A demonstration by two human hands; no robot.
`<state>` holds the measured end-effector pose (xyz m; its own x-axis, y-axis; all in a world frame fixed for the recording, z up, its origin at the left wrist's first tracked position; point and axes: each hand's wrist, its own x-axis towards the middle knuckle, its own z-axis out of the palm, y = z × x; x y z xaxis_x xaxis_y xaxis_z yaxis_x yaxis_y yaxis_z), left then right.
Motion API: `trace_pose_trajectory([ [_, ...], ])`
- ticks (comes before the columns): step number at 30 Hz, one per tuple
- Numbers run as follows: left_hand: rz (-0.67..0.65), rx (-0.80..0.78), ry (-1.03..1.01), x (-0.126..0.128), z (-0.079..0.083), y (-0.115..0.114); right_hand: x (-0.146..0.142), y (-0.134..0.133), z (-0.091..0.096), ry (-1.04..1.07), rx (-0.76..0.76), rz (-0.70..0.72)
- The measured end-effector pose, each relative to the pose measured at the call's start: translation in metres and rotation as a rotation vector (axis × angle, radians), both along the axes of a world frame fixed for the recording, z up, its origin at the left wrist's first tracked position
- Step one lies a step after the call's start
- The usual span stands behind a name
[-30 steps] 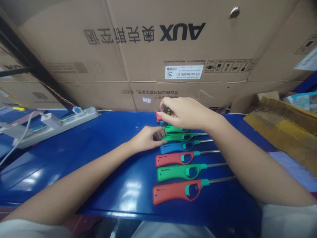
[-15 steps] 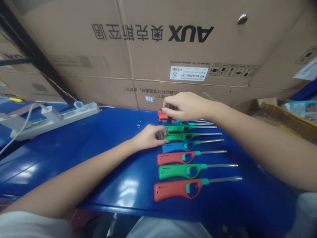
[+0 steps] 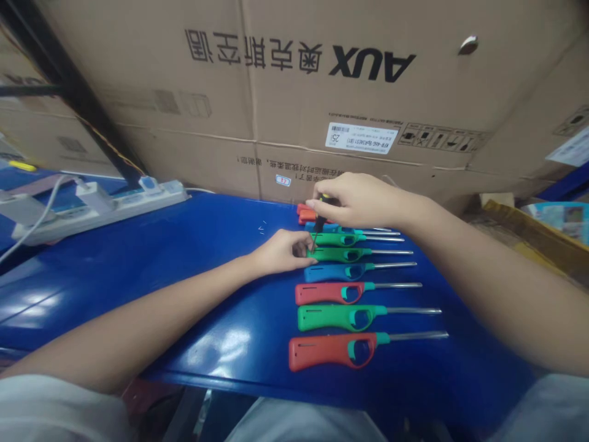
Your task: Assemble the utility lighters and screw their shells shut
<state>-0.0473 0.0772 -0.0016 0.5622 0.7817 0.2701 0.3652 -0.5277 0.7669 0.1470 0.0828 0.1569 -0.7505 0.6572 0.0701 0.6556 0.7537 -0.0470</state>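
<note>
Several long-nosed lighters lie in a row on the blue table (image 3: 184,270), handles left, metal nozzles right. My left hand (image 3: 283,253) is closed round the butt end of a green lighter (image 3: 345,253) in the middle of the row. My right hand (image 3: 356,199) pinches a small dark screwdriver (image 3: 318,226) upright, its tip down at the handle end of that green lighter. Nearer me lie a blue lighter (image 3: 340,272), a red lighter (image 3: 329,292), another green lighter (image 3: 340,317) and a red lighter (image 3: 334,351). Further ones sit behind my right hand, partly hidden.
A large cardboard box (image 3: 322,92) printed AUX stands along the table's back edge. A white power strip (image 3: 99,205) with plugs and a cable lies at the back left. Yellow-brown packaging (image 3: 529,236) sits at the right.
Both hands have stayed on the same green lighter. My right elbow has lifted, uncovering the nozzles; the view has drifted slightly.
</note>
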Motion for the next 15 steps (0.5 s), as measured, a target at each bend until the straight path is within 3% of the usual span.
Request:
trace_pose_trajectory([
  [7, -0.002, 0.006, -0.015, 0.000, -0.003, 0.001, -0.007, -0.007, -0.005, -0.026, 0.123, -0.023],
  [15, 0.009, 0.007, -0.023, 0.000, -0.003, 0.000, -0.002, -0.010, 0.005, -0.056, -0.011, -0.042],
])
